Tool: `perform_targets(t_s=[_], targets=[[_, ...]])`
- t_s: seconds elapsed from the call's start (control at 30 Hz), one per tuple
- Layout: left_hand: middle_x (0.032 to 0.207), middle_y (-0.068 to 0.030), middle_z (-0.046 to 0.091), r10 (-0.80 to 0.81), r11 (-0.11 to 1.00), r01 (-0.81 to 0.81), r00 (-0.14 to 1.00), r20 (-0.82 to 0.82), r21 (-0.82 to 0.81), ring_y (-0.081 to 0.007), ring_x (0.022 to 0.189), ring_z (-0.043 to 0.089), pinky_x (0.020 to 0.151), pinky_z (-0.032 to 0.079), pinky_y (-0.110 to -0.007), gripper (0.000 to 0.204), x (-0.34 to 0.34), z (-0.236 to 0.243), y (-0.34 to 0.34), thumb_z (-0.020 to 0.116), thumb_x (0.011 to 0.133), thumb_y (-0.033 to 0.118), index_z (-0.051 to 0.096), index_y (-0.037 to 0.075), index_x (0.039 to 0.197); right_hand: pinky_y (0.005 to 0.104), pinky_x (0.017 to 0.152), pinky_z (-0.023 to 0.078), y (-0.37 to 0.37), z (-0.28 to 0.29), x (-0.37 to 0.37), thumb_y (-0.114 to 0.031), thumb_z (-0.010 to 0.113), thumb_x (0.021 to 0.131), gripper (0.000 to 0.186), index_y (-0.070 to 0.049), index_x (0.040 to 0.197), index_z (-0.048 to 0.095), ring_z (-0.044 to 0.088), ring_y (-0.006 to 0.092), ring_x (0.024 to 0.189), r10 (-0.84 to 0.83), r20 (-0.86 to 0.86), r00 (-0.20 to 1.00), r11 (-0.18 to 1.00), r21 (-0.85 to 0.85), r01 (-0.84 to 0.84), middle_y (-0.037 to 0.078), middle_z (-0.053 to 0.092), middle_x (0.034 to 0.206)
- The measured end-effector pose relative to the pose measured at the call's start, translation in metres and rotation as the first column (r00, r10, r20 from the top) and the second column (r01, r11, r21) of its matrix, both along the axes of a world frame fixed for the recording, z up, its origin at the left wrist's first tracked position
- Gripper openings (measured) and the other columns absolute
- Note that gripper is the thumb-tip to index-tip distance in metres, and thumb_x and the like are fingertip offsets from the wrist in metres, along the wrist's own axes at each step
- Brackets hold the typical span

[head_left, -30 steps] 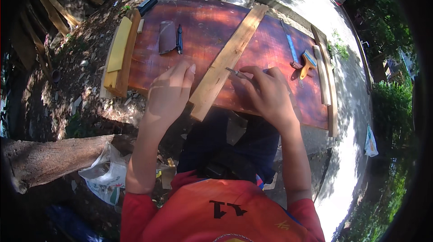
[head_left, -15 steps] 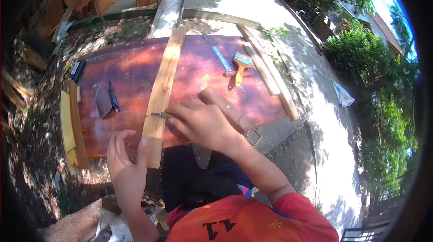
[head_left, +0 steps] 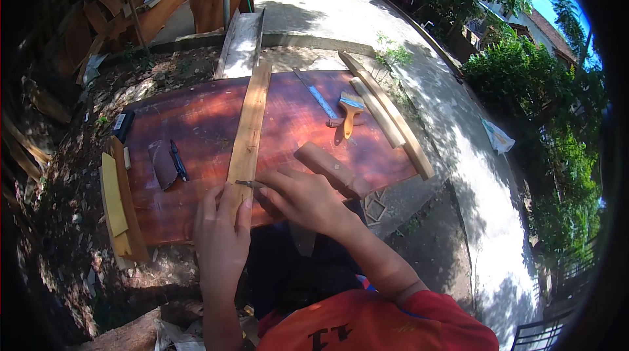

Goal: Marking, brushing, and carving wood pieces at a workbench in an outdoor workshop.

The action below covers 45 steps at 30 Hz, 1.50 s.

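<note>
A long pale wooden plank (head_left: pixel 247 128) lies across the reddish-brown tabletop (head_left: pixel 190 112), its near end pointing toward me. My left hand (head_left: pixel 221 240) is closed over that near end, fingers on top and thumb along the right side, so part of the wood is hidden. From the right, my right hand (head_left: pixel 304 199) pinches a slim tool with a narrow dark metal tip (head_left: pixel 244 183). The tip rests across the plank's face just beyond my left fingers. Most of the tool is hidden in the hand, so its exact kind does not show. Beside my right hand lies a brown wooden block (head_left: pixel 331 166).
On the right are a paintbrush (head_left: pixel 350 114), a metal ruler (head_left: pixel 316 94) and pale wooden strips (head_left: pixel 386 118). To the left lie a brown sheet (head_left: pixel 162 164), a dark pen-like tool (head_left: pixel 178 160), a black box (head_left: pixel 122 126) and a yellow strip (head_left: pixel 114 195) at the edge.
My left hand has come from beside the plank onto its near end and closed on it. The right hand still holds the tool against the wood. The whole view has shifted slightly.
</note>
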<state>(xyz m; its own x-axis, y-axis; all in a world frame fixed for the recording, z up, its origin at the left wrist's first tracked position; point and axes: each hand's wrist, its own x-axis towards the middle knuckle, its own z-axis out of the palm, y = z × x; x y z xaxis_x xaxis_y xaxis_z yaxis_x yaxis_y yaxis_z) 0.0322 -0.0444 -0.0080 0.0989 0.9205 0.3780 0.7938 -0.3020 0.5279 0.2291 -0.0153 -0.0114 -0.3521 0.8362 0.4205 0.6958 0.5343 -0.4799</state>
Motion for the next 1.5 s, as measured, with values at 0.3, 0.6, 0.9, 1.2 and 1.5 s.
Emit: perform_targets(t_s=[0.3,0.6,0.9,1.2,1.5], targets=[[0.120,-0.0219,0.065,0.007,0.997,-0.012,0.999,0.054,0.082,-0.0426,0.105,0.067,0.088,0.055,-0.051,0.037,0.000,-0.020,0.002,0.068,0.098,0.018,0.063,-0.003,0.128,0.0468,0.079,0.057,-0.004,-0.009,-0.003,-0.024,0.061,0.103,0.028,-0.013,0.128,0.066,0.070,0.0367,0.093,-0.032,-0.033,0.999,0.993,-0.114,0.028,0.014,0.070,0.102],[0.118,-0.0200,0.066,0.063,0.993,-0.057,0.997,-0.049,0.105,-0.0410,0.102,0.069,0.084,0.057,-0.050,0.037,0.006,-0.020,0.003,0.067,0.098,0.020,0.062,-0.001,0.128,0.0465,0.078,0.056,-0.002,-0.012,-0.005,-0.024,0.060,0.104,0.026,-0.010,0.126,0.065,0.070,0.0368,0.090,-0.047,-0.045,0.998,0.986,-0.162,0.039,0.016,0.071,0.099],[0.115,-0.0163,0.069,0.112,0.993,-0.106,0.989,-0.098,0.057,-0.0357,0.104,0.070,0.083,0.055,-0.052,0.039,0.010,-0.022,0.001,0.065,0.099,0.027,0.060,0.004,0.131,0.0482,0.070,0.057,-0.006,-0.015,-0.001,-0.026,0.059,0.104,0.023,-0.010,0.119,0.063,0.072,0.0362,0.086,-0.032,-0.061,0.998,0.995,-0.091,0.026,0.015,0.074,0.096],[0.114,-0.0229,0.066,0.090,0.995,-0.092,0.996,0.025,0.051,-0.0439,0.104,0.067,0.086,0.055,-0.052,0.052,0.018,-0.024,-0.001,0.071,0.096,0.033,0.055,0.000,0.133,0.0444,0.070,0.058,-0.005,0.002,0.004,-0.027,0.064,0.102,0.025,-0.012,0.122,0.067,0.074,0.0326,0.079,-0.035,-0.039,0.999,0.999,-0.041,0.033,0.012,0.076,0.089],[0.125,-0.0221,0.060,0.127,0.983,-0.130,0.991,0.032,0.129,-0.0403,0.123,0.054,0.105,0.044,-0.050,0.056,0.019,-0.042,-0.006,0.075,0.092,0.030,0.057,-0.006,0.131,0.0396,0.069,0.057,-0.007,0.022,-0.003,-0.023,0.072,0.097,0.019,-0.009,0.110,0.074,0.076,0.0302,0.078,-0.079,0.076,0.994,0.997,0.007,0.079,0.014,0.077,0.090]])
